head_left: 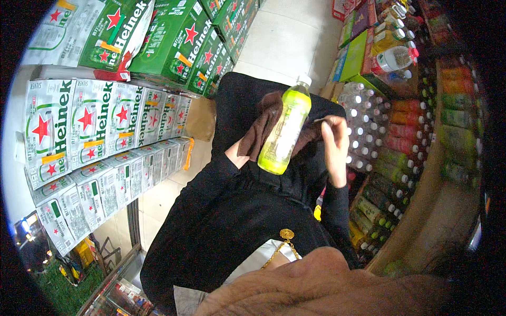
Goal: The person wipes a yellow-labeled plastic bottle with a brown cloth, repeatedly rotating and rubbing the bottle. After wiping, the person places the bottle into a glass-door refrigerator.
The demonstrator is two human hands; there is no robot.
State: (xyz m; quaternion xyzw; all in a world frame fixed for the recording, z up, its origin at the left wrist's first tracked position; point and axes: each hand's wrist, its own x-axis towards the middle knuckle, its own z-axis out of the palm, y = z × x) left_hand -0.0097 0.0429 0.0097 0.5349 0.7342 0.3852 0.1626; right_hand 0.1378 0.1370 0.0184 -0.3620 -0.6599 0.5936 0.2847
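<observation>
A plastic drink bottle (286, 129) with yellow-green contents and a white cap is tilted in front of my body, over my dark lap. My left hand (238, 154) grips it through a dark brown cloth (266, 124); the cloth hides most of my fingers. On the bottle's other side, my right hand (336, 142) pinches the cloth between thumb and fingers, a little apart from the bottle.
Green drink cartons (171, 42) and silver cartons (87, 116) are stacked on my left. Shelves on my right hold several bottles (400, 129), with white-capped bottles (359, 121) grouped close to my right hand. Pale floor tiles (279, 37) run ahead between the stacks.
</observation>
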